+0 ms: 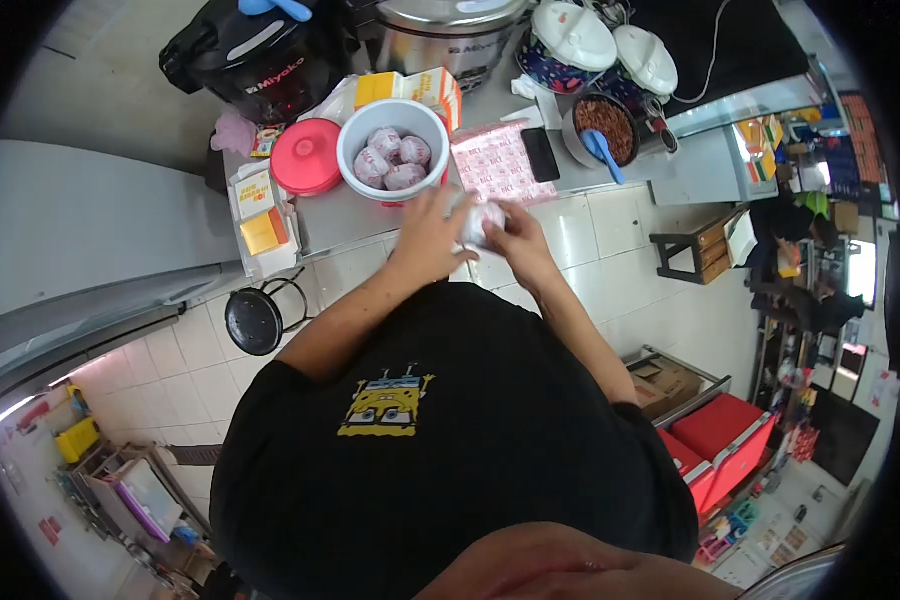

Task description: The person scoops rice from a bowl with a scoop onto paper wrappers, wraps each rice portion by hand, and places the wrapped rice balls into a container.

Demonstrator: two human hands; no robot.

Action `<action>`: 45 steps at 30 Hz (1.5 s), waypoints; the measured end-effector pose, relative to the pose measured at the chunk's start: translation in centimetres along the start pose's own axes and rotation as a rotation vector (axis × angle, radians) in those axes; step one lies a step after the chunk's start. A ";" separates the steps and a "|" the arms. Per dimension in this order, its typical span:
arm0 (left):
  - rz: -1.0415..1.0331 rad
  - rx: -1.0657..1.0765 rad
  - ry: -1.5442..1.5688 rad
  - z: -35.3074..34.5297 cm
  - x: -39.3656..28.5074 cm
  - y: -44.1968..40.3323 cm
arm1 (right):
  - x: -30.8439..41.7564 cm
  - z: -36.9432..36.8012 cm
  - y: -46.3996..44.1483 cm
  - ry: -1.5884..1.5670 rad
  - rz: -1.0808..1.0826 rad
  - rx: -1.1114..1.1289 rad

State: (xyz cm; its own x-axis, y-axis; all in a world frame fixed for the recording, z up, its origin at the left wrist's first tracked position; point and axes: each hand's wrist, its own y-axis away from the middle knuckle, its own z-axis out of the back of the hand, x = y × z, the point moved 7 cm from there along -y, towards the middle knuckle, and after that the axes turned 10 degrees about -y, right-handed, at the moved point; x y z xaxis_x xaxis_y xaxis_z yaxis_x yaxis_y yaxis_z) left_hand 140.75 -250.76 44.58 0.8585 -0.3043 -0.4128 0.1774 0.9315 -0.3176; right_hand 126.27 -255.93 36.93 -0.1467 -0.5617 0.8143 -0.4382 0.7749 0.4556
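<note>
A round paper-wrapped bundle (481,222), white with red print, is between my hands in front of the counter's edge. My right hand (519,243) grips it from the right with thumb and fingers. From the other side my left hand (430,240) curves around it, fingers and thumb against the paper; the contents are hidden. Just beyond my left hand stands a white tub (347,165) holding several similar wrapped bundles (407,178). Printed wrapping sheets (492,160) lie on the counter past my right hand, with a black phone (540,155) on their right side.
A pot of brown shredded food (600,115) with a blue spoon (604,158) stands at right. A pink lid (307,158) and yellow-white boxes (260,225) sit left. Behind are a black cooker (260,65), a steel cooker (450,45) and lidded patterned pots (567,55).
</note>
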 end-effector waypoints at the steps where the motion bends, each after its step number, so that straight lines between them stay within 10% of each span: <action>1: 0.096 -0.112 -0.083 2.0 2.8 0.2 | 1.4 -1.7 -2.5 0.161 0.121 0.017; 9: 0.319 -0.097 -0.118 -1.2 18.7 2.5 | -2.3 -10.8 -22.6 0.697 -0.045 0.035; 15: 0.368 0.446 -0.087 -1.2 19.6 -0.1 | -2.7 -13.1 -22.5 1.541 0.094 0.028; 19: 0.565 -0.278 0.553 12.1 21.4 -2.7 | -4.4 -14.3 -21.9 1.762 0.125 0.205; 22: 0.101 -0.928 0.474 27.8 16.7 -2.4 | -2.5 -14.9 -22.5 1.717 0.062 0.300; 24: -0.524 -1.034 2.258 30.0 15.2 0.7 | -3.7 -14.1 -23.5 1.712 0.038 0.346; 25: -0.507 -1.019 2.275 31.3 12.8 -1.7 | -0.9 -15.5 -21.4 1.674 -0.010 0.331; 27: -0.732 -1.468 1.093 35.9 4.4 -4.0 | -1.7 -14.4 -22.0 1.713 0.055 0.343; 31: -0.796 -0.901 1.266 30.8 -3.2 -13.7 | 6.8 -12.6 -18.0 1.436 0.262 0.582; 33: -0.647 -0.875 1.635 28.0 -4.5 -16.0 | 13.9 -3.5 -17.4 0.908 0.201 0.186; 35: -0.573 -0.678 1.556 25.4 -7.7 -22.4 | 17.3 9.4 -18.7 1.232 0.446 -0.205; 37: -0.501 -0.477 1.475 22.4 -10.4 -27.3 | 18.9 20.6 -17.6 1.576 0.118 -0.600; 40: -0.584 -0.424 1.357 19.3 -13.1 -31.2 | 14.9 31.7 -17.2 1.538 -0.251 -0.521; 42: -0.526 -0.478 1.323 15.3 -13.1 -32.8 | 11.8 34.1 -18.9 1.420 0.109 -0.288; 45: -0.091 -0.543 1.107 5.1 -9.1 -33.2 | 12.0 34.4 -20.2 1.681 0.084 -0.251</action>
State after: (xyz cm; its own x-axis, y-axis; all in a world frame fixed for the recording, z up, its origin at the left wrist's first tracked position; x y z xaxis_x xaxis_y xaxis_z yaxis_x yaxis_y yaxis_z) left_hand 129.55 -277.93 63.25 -0.0628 -0.6147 -0.7863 -0.2339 0.7749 -0.5871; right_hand 102.89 -288.33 25.16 0.9421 0.2562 0.2162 -0.3141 0.9001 0.3019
